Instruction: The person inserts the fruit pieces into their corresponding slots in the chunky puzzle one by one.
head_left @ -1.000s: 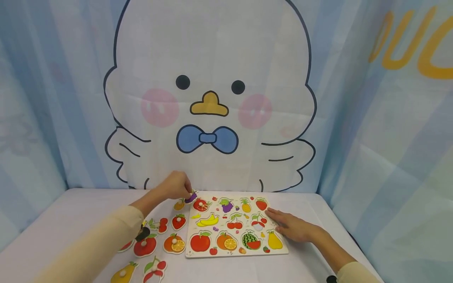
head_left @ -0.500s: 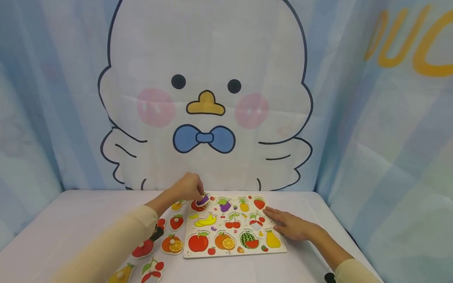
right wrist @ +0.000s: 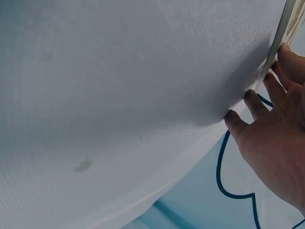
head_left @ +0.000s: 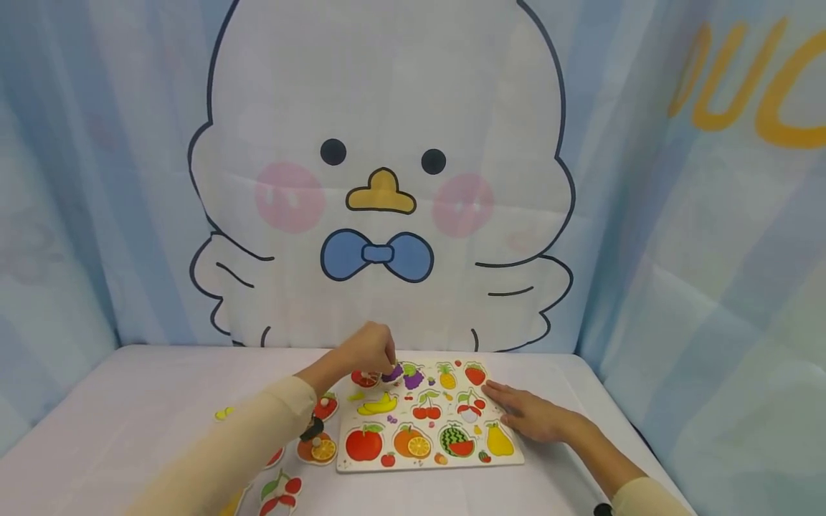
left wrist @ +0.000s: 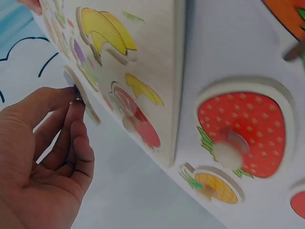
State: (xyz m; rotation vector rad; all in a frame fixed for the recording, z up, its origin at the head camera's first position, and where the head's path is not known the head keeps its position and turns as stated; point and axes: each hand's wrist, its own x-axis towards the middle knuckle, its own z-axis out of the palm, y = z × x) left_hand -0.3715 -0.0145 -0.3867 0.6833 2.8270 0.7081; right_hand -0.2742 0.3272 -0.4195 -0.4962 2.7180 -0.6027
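My left hand (head_left: 372, 349) pinches a purple grape puzzle piece (head_left: 391, 374) by its knob, between thumb and fingertips. In the left wrist view the piece (left wrist: 83, 98) stands tilted beside the board's face. It is over the upper left of the wooden fruit puzzle board (head_left: 361, 467), just left of the printed grapes (head_left: 413, 378). A red cut-fruit piece (left wrist: 136, 117) with a knob sits at the board's corner. My right hand (head_left: 532, 412) rests with extended fingers on the board's right edge; in the right wrist view its fingertips touch the board's side and the white cloth.
Loose knobbed pieces lie left of the board: a strawberry (head_left: 325, 406), an orange (head_left: 319, 450) and cherries (head_left: 280, 494). A pineapple piece (left wrist: 217, 186) lies near the board's corner. My left sleeve covers others. A curtain with a cartoon chick (head_left: 387, 86) hangs behind the table.
My left hand has carried the grape piece rightward, from beyond the board's left edge, across the red cut fruit, to beside the printed grapes. My right hand stays at the board's right edge.
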